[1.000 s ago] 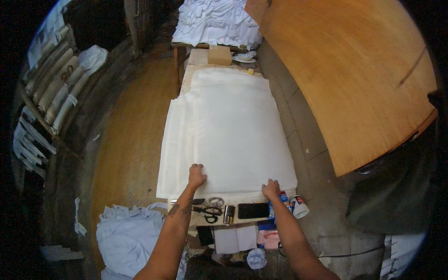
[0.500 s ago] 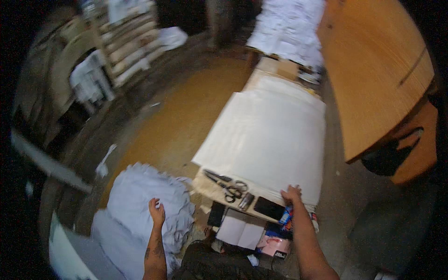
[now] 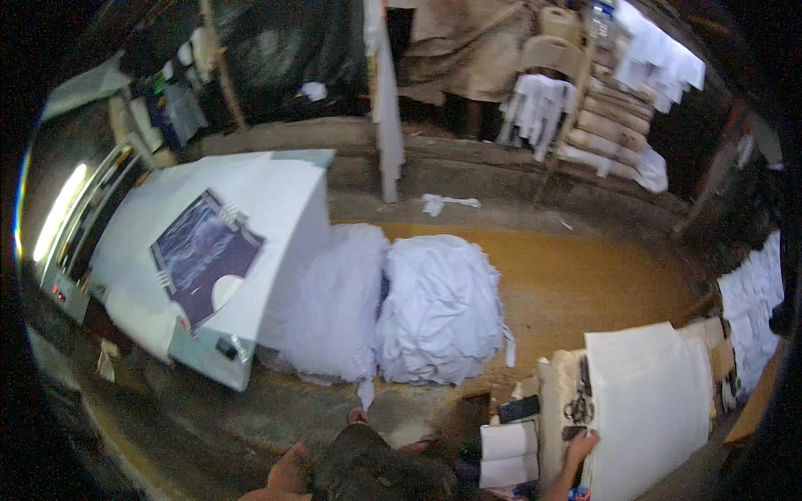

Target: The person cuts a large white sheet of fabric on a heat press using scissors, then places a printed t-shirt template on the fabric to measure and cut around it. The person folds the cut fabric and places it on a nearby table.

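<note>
My right hand rests at the near edge of a stack of large white sheets on a low table, its fingers seeming loosely spread with nothing visible in them. Right beside it lie a small dark object and black-handled scissors. My left hand is low in the picture, left of my lap, blurred and partly cut off; its fingers cannot be made out. Nothing shows in it. An open notebook with blank-looking pages and a dark flat item lie at the table's near end.
Two big heaps of white cloth, a left one and a right one, sit on the floor ahead. At left, a dark patterned garment piece lies on a white-topped table beside a lit lamp. Fabric rolls stand on a rack behind.
The view has swung left, bringing the white-topped table and garment piece into sight. My left hand has dropped from above the cloth heap to beside my lap. My right hand stays by the sheets.
</note>
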Motion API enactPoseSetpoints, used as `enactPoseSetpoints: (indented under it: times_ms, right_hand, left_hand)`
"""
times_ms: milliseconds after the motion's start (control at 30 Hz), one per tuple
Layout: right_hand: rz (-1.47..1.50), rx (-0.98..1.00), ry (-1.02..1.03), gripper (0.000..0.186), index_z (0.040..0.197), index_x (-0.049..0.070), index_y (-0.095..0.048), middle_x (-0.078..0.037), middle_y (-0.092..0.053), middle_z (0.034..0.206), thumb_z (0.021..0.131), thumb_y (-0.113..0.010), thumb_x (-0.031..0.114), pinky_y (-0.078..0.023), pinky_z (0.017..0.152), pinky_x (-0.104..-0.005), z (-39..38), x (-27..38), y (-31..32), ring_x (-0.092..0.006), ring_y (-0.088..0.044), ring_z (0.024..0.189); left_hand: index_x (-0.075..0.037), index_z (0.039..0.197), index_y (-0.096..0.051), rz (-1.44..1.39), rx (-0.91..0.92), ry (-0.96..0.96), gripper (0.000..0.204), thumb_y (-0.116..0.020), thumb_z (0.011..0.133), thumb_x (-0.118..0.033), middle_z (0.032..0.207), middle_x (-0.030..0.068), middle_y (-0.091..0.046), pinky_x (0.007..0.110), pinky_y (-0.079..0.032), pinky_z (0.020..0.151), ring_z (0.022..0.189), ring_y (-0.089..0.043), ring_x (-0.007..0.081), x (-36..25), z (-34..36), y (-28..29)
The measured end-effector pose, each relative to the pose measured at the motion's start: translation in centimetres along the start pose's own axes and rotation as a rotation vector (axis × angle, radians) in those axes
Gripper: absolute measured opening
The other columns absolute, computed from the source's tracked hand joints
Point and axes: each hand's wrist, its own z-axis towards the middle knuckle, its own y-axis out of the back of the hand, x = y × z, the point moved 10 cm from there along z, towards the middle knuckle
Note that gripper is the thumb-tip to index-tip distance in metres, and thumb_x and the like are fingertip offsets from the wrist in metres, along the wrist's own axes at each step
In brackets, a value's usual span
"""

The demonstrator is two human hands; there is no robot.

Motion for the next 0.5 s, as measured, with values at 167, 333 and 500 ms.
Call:
enactPoseSetpoints:
  times_ms: [167, 333, 500]
  right_hand:
    - [0.485, 0.889, 0.583, 0.021, 0.100, -0.003, -0.064, -0.016, -0.066, 0.094, 0.087, -0.058, 0.012, -0.050, 0.070, -0.0355, -29.0, 26.1, -18.2, -0.0257, -0.063, 0.080]
    - [0.462, 1.292, 0.969, 0.035, 0.104, -0.001, -0.063, -0.015, -0.068, 0.093, 0.083, -0.067, 0.027, -0.051, 0.075, -0.0337, -59.9, 48.7, -18.1, -0.0243, -0.066, 0.089]
    - [0.677, 1.452, 0.877, 0.033, 0.109, -0.003, -0.060, -0.009, -0.064, 0.088, 0.084, -0.065, 0.017, -0.050, 0.069, -0.0285, -79.9, 64.9, -17.0, -0.0159, -0.062, 0.077]
  left_hand:
    - [-0.001, 0.111, -0.060, -0.222, -0.024, -0.139, 0.046, -0.063, 0.081, -0.036, 0.102, 0.0195, -0.064, 0.043, -0.048, 0.084, 0.094, -0.061, 0.0337, 6.9, -0.5, -3.1]
    - [-0.002, 0.114, -0.059, -0.406, -0.226, -0.170, 0.049, -0.064, 0.083, -0.040, 0.105, 0.0187, -0.064, 0.043, -0.048, 0.085, 0.097, -0.061, 0.0328, 18.0, 0.9, 3.3]
    - [-0.002, 0.115, -0.059, -0.687, -0.362, 0.093, 0.048, -0.064, 0.084, -0.037, 0.109, 0.0184, -0.063, 0.042, -0.048, 0.087, 0.101, -0.061, 0.0315, 33.4, -0.2, 8.6]
